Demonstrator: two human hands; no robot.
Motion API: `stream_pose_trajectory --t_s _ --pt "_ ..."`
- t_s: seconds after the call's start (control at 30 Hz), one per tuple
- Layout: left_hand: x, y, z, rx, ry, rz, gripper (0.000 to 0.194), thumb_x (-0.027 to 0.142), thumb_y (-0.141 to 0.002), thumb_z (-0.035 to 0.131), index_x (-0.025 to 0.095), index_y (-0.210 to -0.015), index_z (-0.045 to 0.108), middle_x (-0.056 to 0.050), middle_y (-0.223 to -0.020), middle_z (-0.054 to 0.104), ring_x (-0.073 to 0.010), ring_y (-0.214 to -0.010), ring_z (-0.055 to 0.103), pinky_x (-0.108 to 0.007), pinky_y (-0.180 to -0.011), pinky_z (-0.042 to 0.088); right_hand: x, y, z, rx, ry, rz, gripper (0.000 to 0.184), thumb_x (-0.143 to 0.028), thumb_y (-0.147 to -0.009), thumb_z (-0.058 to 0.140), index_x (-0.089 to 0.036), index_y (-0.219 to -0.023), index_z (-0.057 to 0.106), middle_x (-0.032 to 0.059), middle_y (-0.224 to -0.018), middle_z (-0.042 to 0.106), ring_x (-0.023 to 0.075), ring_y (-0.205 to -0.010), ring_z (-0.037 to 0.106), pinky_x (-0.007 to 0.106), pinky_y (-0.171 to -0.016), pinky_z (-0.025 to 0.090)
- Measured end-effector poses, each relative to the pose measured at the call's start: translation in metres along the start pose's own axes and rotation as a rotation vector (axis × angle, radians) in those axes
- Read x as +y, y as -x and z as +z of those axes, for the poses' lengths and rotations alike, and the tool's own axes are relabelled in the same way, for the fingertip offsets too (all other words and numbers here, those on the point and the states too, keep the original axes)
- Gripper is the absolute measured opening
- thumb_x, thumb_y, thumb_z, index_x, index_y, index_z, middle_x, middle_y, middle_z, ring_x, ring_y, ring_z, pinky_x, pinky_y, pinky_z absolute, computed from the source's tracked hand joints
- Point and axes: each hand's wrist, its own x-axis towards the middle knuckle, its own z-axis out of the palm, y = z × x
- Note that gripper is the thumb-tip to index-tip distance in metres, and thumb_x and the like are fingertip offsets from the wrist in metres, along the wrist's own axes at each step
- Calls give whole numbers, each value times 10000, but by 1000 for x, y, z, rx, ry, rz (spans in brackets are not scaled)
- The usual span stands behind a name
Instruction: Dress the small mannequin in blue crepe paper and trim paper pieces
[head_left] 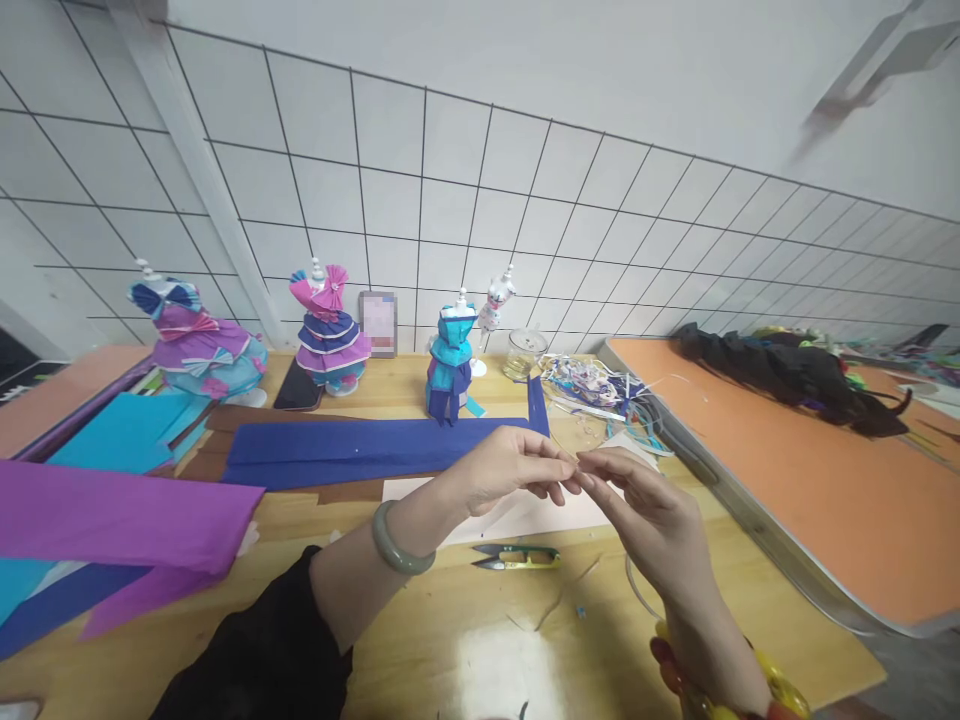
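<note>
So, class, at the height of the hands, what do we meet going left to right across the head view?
Purple sheet → grey-green bangle → left hand → right hand → orange surface

No text, brand, number or sign can be read: the face of the upright, rectangular, grey-edged panel point(378, 325) against the white, black-lined wall point(390, 215) is blurred into blocks, and no lettering can be made out on the green-and-yellow-handled metal snips point(523, 549) on the wooden desk point(420, 625).
</note>
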Motion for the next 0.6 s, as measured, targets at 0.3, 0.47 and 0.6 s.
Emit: stream_pose_trajectory --t_s 0.3,0.47,0.6 --pt "10 4 5 14 -91 66 231 319 -704 696 101 -778 672 -67 -744 663 -109 -680 583 -263 -707 463 1 2 -2 7 -11 42 133 -255 -809 642 -241 -937 676 43 -866 676 178 -769 628 286 -657 520" --pt "10 5 3 -24 -120 76 237 322 -734 670 105 -829 684 -77 -784 675 -110 -699 590 -263 -718 469 1 4 -2 6 -3 45 118 -242 -817 634 -247 -930 671 34 -869 675 167 -774 624 272 -668 509" --pt "7 4 1 -44 -125 77 250 341 -730 672 114 -835 684 -73 -799 675 -108 -699 590 -263 -718 468 1 4 -2 6 13 26 128 -244 -823 627 -239 -947 659 39 -856 671 171 -763 618 276 -652 498"
